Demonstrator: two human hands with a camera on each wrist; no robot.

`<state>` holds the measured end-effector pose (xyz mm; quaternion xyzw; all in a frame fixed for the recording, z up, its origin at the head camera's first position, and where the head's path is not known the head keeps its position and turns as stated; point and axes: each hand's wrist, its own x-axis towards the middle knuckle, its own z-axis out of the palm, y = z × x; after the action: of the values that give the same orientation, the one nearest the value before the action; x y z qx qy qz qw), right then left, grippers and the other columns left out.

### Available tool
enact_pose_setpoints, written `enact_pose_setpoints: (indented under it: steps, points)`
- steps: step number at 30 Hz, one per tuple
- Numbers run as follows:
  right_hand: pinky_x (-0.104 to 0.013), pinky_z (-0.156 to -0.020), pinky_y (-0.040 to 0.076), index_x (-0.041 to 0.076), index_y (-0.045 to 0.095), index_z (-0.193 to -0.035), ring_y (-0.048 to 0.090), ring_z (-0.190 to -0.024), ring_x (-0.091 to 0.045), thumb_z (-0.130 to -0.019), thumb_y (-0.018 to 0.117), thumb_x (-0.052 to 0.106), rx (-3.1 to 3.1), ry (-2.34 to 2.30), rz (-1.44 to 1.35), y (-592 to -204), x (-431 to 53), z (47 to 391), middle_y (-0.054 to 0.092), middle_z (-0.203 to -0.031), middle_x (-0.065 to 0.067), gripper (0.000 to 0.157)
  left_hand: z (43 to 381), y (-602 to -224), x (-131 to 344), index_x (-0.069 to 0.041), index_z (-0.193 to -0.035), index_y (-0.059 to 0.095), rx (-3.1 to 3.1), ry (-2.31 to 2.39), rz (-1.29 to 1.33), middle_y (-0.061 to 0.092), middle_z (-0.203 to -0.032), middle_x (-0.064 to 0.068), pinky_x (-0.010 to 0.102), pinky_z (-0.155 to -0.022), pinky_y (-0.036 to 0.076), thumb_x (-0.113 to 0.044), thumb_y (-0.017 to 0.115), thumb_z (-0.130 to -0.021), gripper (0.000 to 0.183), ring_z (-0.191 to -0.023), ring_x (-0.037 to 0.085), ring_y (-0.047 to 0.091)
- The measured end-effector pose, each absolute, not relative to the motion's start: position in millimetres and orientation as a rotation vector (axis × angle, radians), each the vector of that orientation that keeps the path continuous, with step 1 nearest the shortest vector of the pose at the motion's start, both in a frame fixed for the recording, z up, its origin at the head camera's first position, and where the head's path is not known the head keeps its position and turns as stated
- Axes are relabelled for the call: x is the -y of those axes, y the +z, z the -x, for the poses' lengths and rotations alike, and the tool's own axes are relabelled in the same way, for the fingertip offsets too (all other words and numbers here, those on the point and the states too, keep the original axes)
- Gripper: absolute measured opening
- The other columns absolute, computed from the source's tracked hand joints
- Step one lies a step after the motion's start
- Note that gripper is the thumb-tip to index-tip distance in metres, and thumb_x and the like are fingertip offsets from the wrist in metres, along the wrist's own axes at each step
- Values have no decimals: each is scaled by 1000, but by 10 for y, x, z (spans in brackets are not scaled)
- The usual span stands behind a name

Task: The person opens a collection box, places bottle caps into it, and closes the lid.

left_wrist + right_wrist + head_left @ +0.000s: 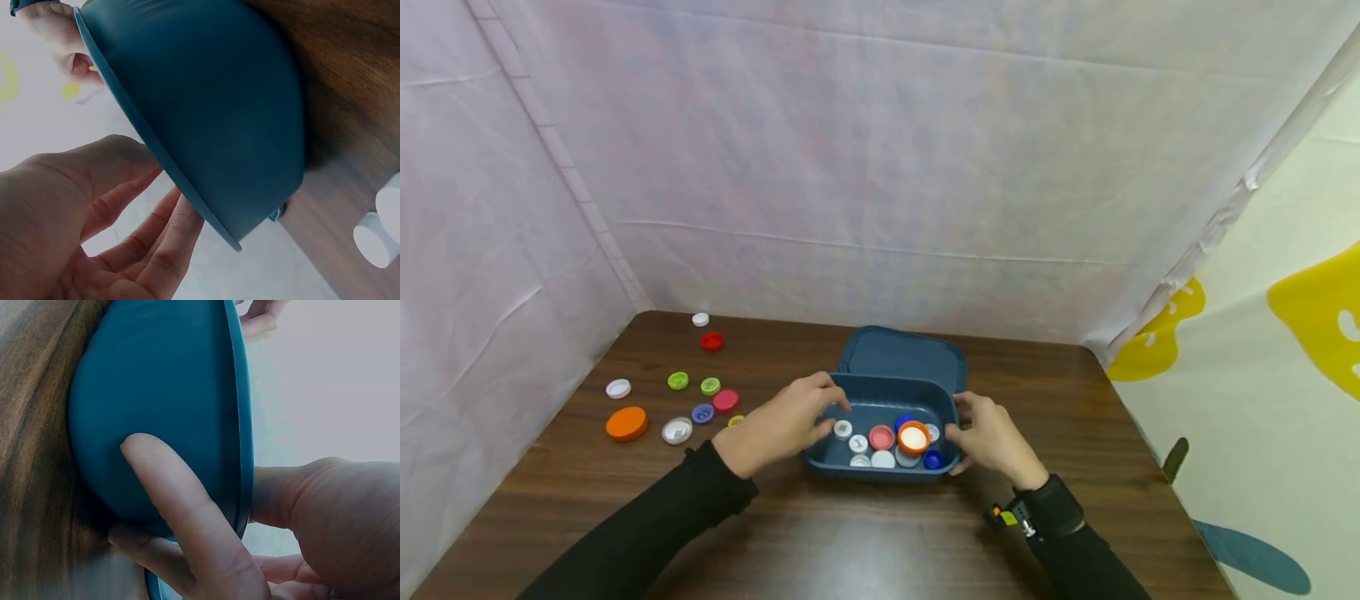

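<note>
1. Your right hand (996,437) grips the right end of the blue box (880,474): thumb over the rim, fingers on the outer wall.
2. Your left hand (786,417) is at the box's left end, fingers reaching over the rim, thumb and fingers spread apart. You hold nothing visible in it; can't tell if the fingertips touch anything inside.
3. Box sits upright mid-table (865,542), with the blue lid (902,357) just behind it.
4. In the box: a pink cap (882,437) in the middle, an orange-rimmed cap with a white middle (913,437) on top of others to its right, a dark blue cap (934,460) in the near right corner, plus several white caps.
5. To your left, loose on the table: a big orange cap (627,424), a red cap (712,341), two green caps (678,381), others nearby. A yellow cap (735,421) is partly hidden by your left hand.
</note>
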<state>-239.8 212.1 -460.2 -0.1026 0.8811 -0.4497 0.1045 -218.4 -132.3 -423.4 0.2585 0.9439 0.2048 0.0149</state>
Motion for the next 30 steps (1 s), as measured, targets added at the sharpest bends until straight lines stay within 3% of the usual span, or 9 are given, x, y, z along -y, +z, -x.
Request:
enact_pose_setpoints:
  steps: [16,25,30]
  points:
    - [-47,-59,71,-13,53,-164,84,-72,-26,-106,74,-1,-2601,-1330,299,-4610,-2123,2403,76,-140,-36,62,2146,-4228,1839,-3,-133,79,-3080,807,-749,77,-126,17,45,-89,73,-1,84,-103,30,-110,33,81]
    - [-47,-59,71,-13,54,-162,85,-77,-27,-105,73,-2,-2603,-1332,304,-4600,-2120,2409,77,-139,-36,62,2033,-4384,2060,0,-140,77,-3069,744,-617,77,-131,21,55,-100,71,-4,86,-101,40,-112,34,77]
    - [-47,-59,71,-13,54,-163,86,-79,-29,-105,73,-2,-2596,-1333,294,-4596,-2120,2403,77,-140,-36,62,2055,-4502,2087,-2,-140,78,-3012,703,-530,75,-133,19,55,-104,70,-6,86,-103,38,-110,29,75]
